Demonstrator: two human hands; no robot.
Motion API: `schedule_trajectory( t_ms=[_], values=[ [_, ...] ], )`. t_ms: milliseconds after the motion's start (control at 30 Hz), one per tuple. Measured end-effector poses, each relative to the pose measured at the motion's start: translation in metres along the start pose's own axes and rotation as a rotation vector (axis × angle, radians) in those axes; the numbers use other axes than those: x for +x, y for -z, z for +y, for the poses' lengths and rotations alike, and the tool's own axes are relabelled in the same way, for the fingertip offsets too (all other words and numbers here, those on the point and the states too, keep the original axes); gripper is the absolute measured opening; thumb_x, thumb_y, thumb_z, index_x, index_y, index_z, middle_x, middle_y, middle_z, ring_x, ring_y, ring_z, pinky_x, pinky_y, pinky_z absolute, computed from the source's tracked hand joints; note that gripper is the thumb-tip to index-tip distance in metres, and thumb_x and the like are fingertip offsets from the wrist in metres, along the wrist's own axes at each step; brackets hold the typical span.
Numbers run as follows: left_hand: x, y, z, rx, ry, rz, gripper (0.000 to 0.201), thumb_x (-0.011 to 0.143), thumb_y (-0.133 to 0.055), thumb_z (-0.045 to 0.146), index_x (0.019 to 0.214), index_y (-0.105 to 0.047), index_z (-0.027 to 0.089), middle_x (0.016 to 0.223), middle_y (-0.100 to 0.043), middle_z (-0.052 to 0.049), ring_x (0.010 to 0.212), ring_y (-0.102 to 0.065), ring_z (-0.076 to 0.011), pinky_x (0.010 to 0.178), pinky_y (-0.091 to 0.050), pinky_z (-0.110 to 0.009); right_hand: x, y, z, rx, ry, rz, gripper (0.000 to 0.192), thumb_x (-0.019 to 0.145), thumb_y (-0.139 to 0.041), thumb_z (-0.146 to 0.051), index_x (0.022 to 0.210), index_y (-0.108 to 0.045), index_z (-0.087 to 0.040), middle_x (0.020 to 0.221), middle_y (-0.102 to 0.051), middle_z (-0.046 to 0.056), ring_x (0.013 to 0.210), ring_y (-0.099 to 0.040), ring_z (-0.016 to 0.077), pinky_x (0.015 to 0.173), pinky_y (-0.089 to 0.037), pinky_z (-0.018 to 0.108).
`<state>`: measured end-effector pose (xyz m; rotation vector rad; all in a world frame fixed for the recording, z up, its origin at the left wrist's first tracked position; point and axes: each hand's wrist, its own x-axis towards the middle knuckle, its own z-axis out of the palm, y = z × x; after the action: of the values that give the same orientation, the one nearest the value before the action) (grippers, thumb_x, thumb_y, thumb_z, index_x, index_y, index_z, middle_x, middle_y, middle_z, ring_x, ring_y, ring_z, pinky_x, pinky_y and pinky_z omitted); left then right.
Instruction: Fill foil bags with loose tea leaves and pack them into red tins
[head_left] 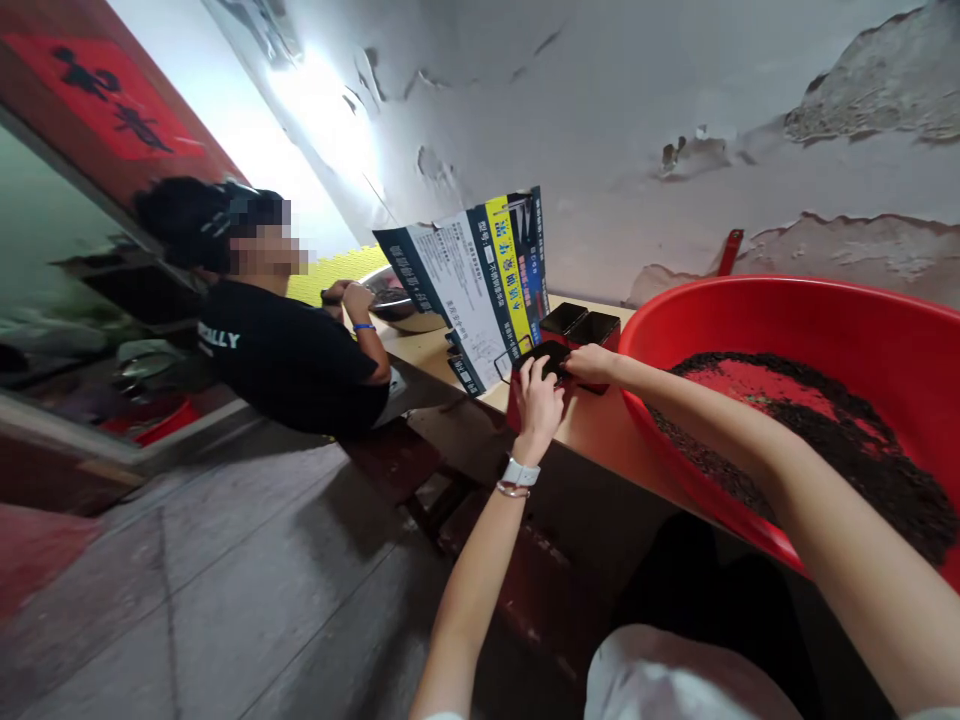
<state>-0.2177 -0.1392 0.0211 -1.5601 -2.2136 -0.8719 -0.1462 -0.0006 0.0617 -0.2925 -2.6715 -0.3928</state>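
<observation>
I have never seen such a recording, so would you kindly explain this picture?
There is no machine here: one camera, worn on a person's head, looks down past their own arms. The left hand, with a watch, lies over a red pot; the right hand is at its edge. Whether either grips anything is hard to tell. On the table stand two more pots and printed cardboard. A red tub on the right holds dark soil. The person in black on the left is someone else.
</observation>
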Motion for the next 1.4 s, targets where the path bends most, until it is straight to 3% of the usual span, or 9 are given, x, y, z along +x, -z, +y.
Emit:
schedule_trajectory(
  t_ms=[133, 300, 400, 500, 667, 833, 1100, 1267, 1400],
  values=[
    [0.005, 0.048, 0.037, -0.024, -0.205, 0.187, 0.013, 0.087, -0.056, 0.012, 0.087, -0.067, 0.017, 0.139, -0.056, -0.010, 0.137, -0.040, -0.0315, 0.118, -0.032, -0.051, -0.022, 0.047, 0.027, -0.046, 0.182, -0.070, 0.024, 0.092, -0.057, -0.032, 0.108, -0.062, -0.014, 0.099, -0.069, 0.010, 0.091, -0.065, 0.0181, 0.082, -0.048, 0.030],
    [0.036, 0.085, 0.095, -0.293, -0.455, 0.362, 0.002, 0.084, -0.064, 0.021, 0.083, -0.065, 0.023, 0.139, -0.055, -0.002, 0.138, -0.039, -0.0295, 0.119, -0.030, -0.054, -0.084, 0.141, 0.081, -0.115, 0.158, 0.202, 0.038, 0.101, -0.037, -0.036, 0.129, -0.050, -0.014, 0.116, -0.060, 0.012, 0.111, -0.056, 0.0239, 0.093, -0.043, 0.042],
    [0.058, 0.079, 0.141, -0.450, -0.562, 0.330, 0.006, 0.081, -0.069, 0.023, 0.078, -0.063, 0.025, 0.138, -0.054, 0.002, 0.138, -0.039, -0.0287, 0.120, -0.028, -0.053, -0.143, 0.189, 0.111, -0.153, 0.076, 0.272, 0.045, 0.103, -0.027, -0.046, 0.129, -0.049, -0.016, 0.117, -0.057, 0.007, 0.113, -0.055, 0.0234, 0.094, -0.043, 0.043],
    [0.076, 0.046, 0.193, -0.551, -0.630, 0.191, 0.008, 0.080, -0.069, 0.021, 0.076, -0.063, 0.025, 0.139, -0.053, 0.003, 0.138, -0.037, -0.0284, 0.120, -0.028, -0.053, -0.209, 0.206, 0.138, -0.191, -0.051, 0.266, 0.047, 0.102, -0.029, -0.051, 0.119, -0.054, -0.015, 0.108, -0.058, 0.005, 0.104, -0.057, 0.0205, 0.090, -0.045, 0.040],
    [0.093, -0.046, 0.259, -0.512, -0.663, -0.197, 0.006, 0.078, -0.068, 0.014, 0.076, -0.066, 0.020, 0.143, -0.050, -0.004, 0.141, -0.032, -0.0301, 0.115, -0.036, -0.051, -0.296, 0.159, 0.167, -0.223, -0.384, 0.014, 0.029, 0.097, -0.048, -0.039, 0.102, -0.061, -0.013, 0.096, -0.063, 0.010, 0.093, -0.056, 0.0217, 0.078, -0.046, 0.033],
    [0.083, -0.116, 0.285, -0.256, -0.797, -0.452, 0.023, 0.084, -0.052, 0.005, 0.085, -0.073, 0.015, 0.149, -0.046, -0.011, 0.146, -0.026, -0.0326, 0.111, -0.040, -0.048, -0.327, 0.105, 0.172, -0.212, -0.607, -0.339, 0.023, 0.097, -0.046, -0.021, 0.112, -0.062, -0.013, 0.107, -0.063, 0.013, 0.101, -0.054, 0.0240, 0.061, -0.040, 0.028],
    [0.069, -0.138, 0.284, -0.089, -0.966, -0.443, 0.035, 0.093, -0.042, 0.005, 0.109, -0.072, 0.012, 0.147, -0.048, -0.017, 0.143, -0.034, -0.0353, 0.110, -0.040, -0.053, -0.332, 0.090, 0.176, -0.257, -0.613, -0.373, 0.029, 0.094, -0.043, -0.016, 0.112, -0.066, -0.016, 0.117, -0.059, 0.016, 0.106, -0.050, 0.0280, 0.065, -0.041, 0.031],
    [0.074, -0.156, 0.273, 0.167, -0.930, -0.294, 0.038, 0.095, -0.035, 0.003, 0.113, -0.069, 0.006, 0.144, -0.048, -0.022, 0.143, -0.034, -0.0337, 0.093, -0.056, -0.039, -0.300, 0.079, 0.192, -0.311, -0.546, -0.506, 0.034, 0.094, -0.038, -0.015, 0.114, -0.065, -0.014, 0.117, -0.057, 0.016, 0.103, -0.054, 0.0275, 0.060, -0.039, 0.029],
    [0.078, -0.172, 0.260, 0.228, -0.832, -0.319, 0.039, 0.096, -0.034, 0.004, 0.114, -0.069, 0.006, 0.141, -0.050, -0.021, 0.142, -0.035, -0.0347, 0.085, -0.060, -0.032, -0.277, 0.063, 0.198, -0.333, -0.548, -0.582, 0.037, 0.095, -0.034, -0.014, 0.116, -0.063, -0.014, 0.119, -0.056, 0.017, 0.102, -0.058, 0.0268, 0.062, -0.039, 0.029]
  ],
)
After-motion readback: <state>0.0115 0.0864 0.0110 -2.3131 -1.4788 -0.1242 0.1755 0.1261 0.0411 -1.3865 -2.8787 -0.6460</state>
